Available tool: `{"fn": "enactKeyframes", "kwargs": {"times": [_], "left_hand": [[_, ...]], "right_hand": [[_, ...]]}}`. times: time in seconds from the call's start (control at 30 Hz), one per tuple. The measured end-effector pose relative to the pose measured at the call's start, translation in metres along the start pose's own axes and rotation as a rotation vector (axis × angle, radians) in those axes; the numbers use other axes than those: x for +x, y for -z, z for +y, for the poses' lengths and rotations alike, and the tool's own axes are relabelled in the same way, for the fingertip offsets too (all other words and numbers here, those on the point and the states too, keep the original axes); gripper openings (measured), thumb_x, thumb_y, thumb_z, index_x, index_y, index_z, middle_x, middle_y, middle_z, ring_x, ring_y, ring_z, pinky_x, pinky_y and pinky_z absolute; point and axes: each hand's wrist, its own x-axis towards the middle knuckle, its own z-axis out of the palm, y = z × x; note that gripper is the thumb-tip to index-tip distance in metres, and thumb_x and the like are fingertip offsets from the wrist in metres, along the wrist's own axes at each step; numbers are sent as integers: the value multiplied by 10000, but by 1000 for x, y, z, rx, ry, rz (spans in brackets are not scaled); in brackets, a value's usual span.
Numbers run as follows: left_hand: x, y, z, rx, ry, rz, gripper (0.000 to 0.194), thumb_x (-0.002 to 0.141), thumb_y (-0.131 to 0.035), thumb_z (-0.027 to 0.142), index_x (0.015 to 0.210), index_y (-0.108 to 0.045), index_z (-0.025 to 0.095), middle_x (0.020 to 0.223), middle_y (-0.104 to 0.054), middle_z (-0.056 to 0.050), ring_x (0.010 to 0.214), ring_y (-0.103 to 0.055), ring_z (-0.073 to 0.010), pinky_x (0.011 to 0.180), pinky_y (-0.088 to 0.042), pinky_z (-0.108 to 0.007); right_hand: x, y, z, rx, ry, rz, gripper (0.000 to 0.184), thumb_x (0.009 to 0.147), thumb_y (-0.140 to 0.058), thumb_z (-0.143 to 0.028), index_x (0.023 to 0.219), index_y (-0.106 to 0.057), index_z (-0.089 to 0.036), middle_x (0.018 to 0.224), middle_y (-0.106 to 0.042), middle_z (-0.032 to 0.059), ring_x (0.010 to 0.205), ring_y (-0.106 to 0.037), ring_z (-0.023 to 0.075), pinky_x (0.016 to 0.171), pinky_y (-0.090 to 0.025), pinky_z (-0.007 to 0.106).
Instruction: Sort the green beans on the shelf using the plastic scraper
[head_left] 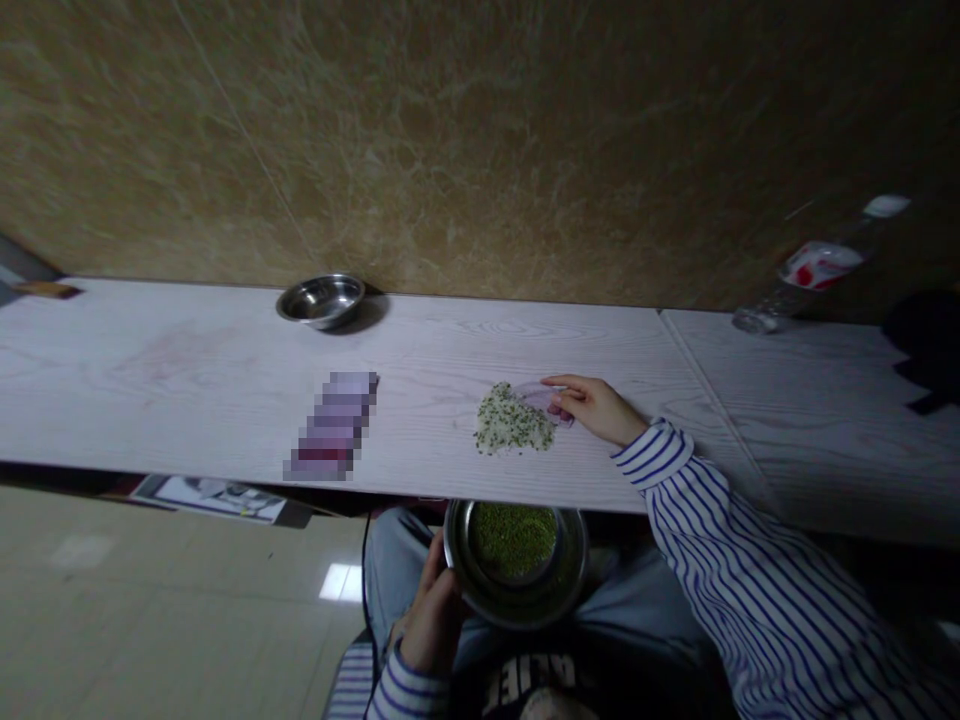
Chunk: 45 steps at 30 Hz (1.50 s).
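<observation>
My left hand (436,610) is closed on the rim of a steel bowl (574,565) held over my lap, below the table's front edge. Many small green beans (517,540), which look like mung beans, lie inside it. On the table, my right hand (592,405) pinches a thin, see-through purplish sheet (538,393) whose kind I cannot make out. That sheet touches the right side of a flat pile of white grains mixed with green beans (510,420). The grains look like rice.
A second steel bowl (321,302) stands near the wall at the back left. Nearer the front lies a blurred-out flat rectangle (334,425). A clear plastic bottle (817,268) stands at the right, beside a dark object (926,345). The table (187,390) is narrow.
</observation>
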Motion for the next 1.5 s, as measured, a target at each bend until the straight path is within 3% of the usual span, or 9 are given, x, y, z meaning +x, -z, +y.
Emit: {"fn": "enactKeyframes", "kwargs": {"times": [0.4, 0.57, 0.93, 1.2, 1.33, 1.5], "left_hand": [[-4, 2, 1, -2, -17, 4, 776, 629, -739, 224, 1387, -584, 285, 1258, -709, -79, 1131, -642, -345, 794, -556, -369], [-4, 5, -1, 2, -22, -24, 709, 668, -703, 225, 1362, -577, 292, 1159, -737, -63, 1125, -643, -356, 788, -558, -403], [-8, 3, 2, 26, 34, 22, 853, 628, -719, 224, 1448, -488, 263, 1159, -700, -87, 1011, -671, -336, 736, -556, -406], [-11, -1, 3, -5, 9, 3, 783, 623, -730, 205, 1379, -529, 254, 1134, -707, -81, 1094, -642, -328, 796, -552, -387], [-11, -2, 3, 16, -13, -7, 701, 624, -723, 214, 1310, -579, 243, 1113, -707, -81, 1005, -656, -303, 763, -555, -378], [-12, -2, 3, 36, -13, -14, 678, 653, -711, 211, 1315, -566, 244, 1018, -722, -51, 806, -640, -215, 721, -554, -343]], "right_hand": [[-20, -8, -13, -94, 13, -7, 357, 874, -594, -183, 1206, -725, -177, 783, -777, 49, 687, -710, 178, 637, -592, 309], [-26, -10, -13, -65, 35, 3, 342, 878, -585, -167, 1180, -738, -218, 875, -794, 50, 763, -737, 180, 696, -614, 324], [-36, -12, -19, -89, 42, -14, 338, 898, -568, -183, 1187, -739, -219, 964, -797, 67, 809, -748, 196, 756, -628, 371], [-43, -10, -23, -125, 107, 11, 328, 901, -567, -186, 1168, -749, -241, 1032, -800, 51, 833, -762, 180, 770, -629, 335], [-51, -6, -27, -167, 135, 37, 336, 909, -563, -196, 1182, -748, -258, 1076, -796, 43, 856, -767, 187, 792, -633, 337], [-69, -1, -27, -250, 181, 77, 327, 928, -561, -236, 1199, -743, -245, 1023, -808, 42, 871, -769, 202, 811, -631, 344]]}}
